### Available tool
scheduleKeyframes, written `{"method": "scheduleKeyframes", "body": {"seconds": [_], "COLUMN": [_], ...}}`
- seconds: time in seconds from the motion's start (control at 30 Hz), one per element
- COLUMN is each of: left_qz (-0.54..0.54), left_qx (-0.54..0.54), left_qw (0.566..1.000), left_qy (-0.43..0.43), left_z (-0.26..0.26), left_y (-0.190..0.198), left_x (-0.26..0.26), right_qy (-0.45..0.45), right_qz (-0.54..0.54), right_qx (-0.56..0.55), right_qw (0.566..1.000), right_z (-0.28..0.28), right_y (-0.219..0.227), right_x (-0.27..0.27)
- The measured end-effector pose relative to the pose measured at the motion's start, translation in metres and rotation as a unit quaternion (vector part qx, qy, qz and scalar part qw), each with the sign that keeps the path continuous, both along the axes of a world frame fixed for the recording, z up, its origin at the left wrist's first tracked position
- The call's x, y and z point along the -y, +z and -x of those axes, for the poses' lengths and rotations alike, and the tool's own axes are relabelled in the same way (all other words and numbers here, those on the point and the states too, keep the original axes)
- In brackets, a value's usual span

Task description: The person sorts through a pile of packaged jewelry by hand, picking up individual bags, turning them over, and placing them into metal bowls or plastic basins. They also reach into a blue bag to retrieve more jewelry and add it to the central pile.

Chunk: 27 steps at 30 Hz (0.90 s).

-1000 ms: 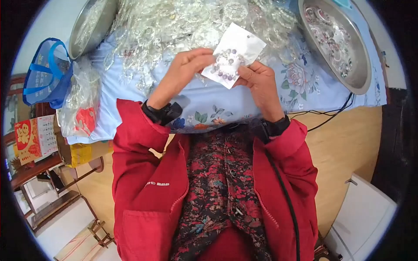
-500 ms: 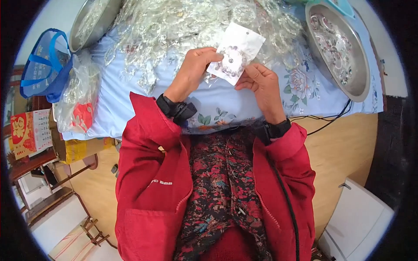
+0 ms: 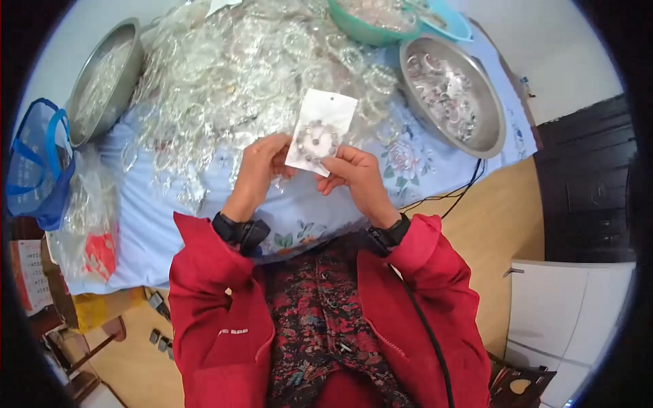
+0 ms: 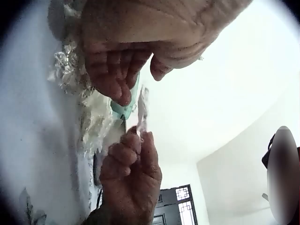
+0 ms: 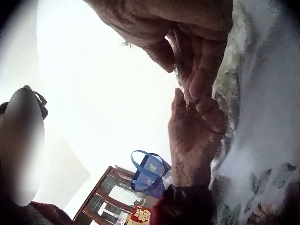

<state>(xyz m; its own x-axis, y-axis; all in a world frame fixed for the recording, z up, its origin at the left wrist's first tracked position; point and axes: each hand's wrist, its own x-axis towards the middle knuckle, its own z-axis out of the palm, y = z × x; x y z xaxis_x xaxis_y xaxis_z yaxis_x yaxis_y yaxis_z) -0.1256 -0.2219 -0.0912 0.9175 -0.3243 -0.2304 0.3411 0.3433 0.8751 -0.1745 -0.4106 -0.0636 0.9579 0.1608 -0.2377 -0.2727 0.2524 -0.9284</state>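
Head view: white card point(image 3: 320, 132) with a bead bracelet in a clear sleeve, held up over the floral cloth point(image 3: 170, 204), pinched at its lower edge by left hand point(image 3: 262, 166) and right hand point(image 3: 354, 173). Just behind, heaped clear packets point(image 3: 224, 75); slack pinch likely to drop it among them.

Left wrist: card edge-on, nipped between right fingertips point(image 4: 136, 140).

Right wrist: hands touching; card hardly visible.

Head: looks steeply down from above at both hands and the surface point(image 3: 170, 224).
Wrists: very near, angled upward from below each hand.
Shared: both hands.
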Motion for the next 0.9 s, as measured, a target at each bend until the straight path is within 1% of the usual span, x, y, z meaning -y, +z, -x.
{"method": "scheduleKeyframes", "body": {"seconds": [0.03,0.07,0.1,0.13,0.2,0.27,0.33,0.4,0.43,0.47,0.5,0.57,0.6,0.63,0.73,0.77,0.87,0.9], "left_qz": [0.037,0.043,0.038,0.032,0.03,0.03,0.03,0.043,0.047,0.04,0.038,0.042,0.044,0.045,0.043,0.045,0.055,0.05], "left_qx": [-0.019,-0.012,-0.016,-0.02,-0.018,-0.023,-0.034,-0.02,-0.015,-0.022,-0.025,-0.033,-0.039,-0.037,-0.039,-0.036,-0.026,-0.03], "left_qw": [0.999,0.999,0.999,0.999,0.999,0.999,0.999,0.998,0.998,0.998,0.998,0.997,0.997,0.997,0.997,0.997,0.996,0.996], "left_qy": [-0.001,-0.002,-0.01,-0.019,-0.027,-0.036,-0.017,-0.034,-0.045,-0.031,-0.037,-0.052,-0.042,-0.045,-0.057,-0.058,-0.063,-0.063], "left_z": [-0.001,-0.001,-0.002,-0.003,-0.006,-0.007,-0.006,-0.009,-0.006,-0.003,-0.004,-0.008,-0.008,-0.009,-0.007,-0.007,-0.007,-0.007], "left_y": [0.002,0.003,0.002,0.001,0.001,0.001,0.0,0.001,-0.001,-0.002,-0.001,-0.002,-0.003,-0.004,-0.007,-0.007,-0.006,-0.005], "left_x": [-0.002,-0.004,-0.006,-0.006,-0.005,-0.004,-0.008,-0.008,-0.008,-0.009,-0.01,-0.01,-0.009,-0.008,-0.011,-0.012,-0.009,-0.009], "right_qy": [-0.023,-0.045,-0.067,-0.067,-0.131,-0.174,-0.184,-0.15,-0.173,-0.196,-0.184,-0.119,-0.088,-0.079,-0.021,-0.023,-0.051,-0.051], "right_qz": [-0.005,-0.012,-0.02,-0.016,0.002,0.02,0.015,0.11,0.031,-0.047,-0.055,0.004,0.036,0.037,0.157,0.157,0.298,0.301], "right_qx": [0.014,0.027,0.04,0.045,0.077,0.108,0.127,0.276,0.205,0.135,0.132,0.144,0.147,0.141,0.111,0.108,0.174,0.174], "right_qw": [1.0,0.999,0.997,0.997,0.988,0.979,0.975,0.943,0.963,0.97,0.972,0.982,0.985,0.986,0.981,0.981,0.937,0.936], "right_z": [-0.004,-0.007,-0.009,-0.013,-0.028,-0.049,-0.089,-0.152,-0.171,-0.188,-0.194,-0.193,-0.188,-0.18,-0.149,-0.147,-0.159,-0.165], "right_y": [0.008,0.016,0.025,0.034,0.055,0.07,0.083,0.089,0.1,0.105,0.098,0.082,0.075,0.072,0.054,0.048,0.025,0.015], "right_x": [0.005,0.01,0.015,0.022,0.041,0.063,0.099,0.143,0.149,0.152,0.143,0.13,0.125,0.111,0.057,0.05,0.043,0.046]}}
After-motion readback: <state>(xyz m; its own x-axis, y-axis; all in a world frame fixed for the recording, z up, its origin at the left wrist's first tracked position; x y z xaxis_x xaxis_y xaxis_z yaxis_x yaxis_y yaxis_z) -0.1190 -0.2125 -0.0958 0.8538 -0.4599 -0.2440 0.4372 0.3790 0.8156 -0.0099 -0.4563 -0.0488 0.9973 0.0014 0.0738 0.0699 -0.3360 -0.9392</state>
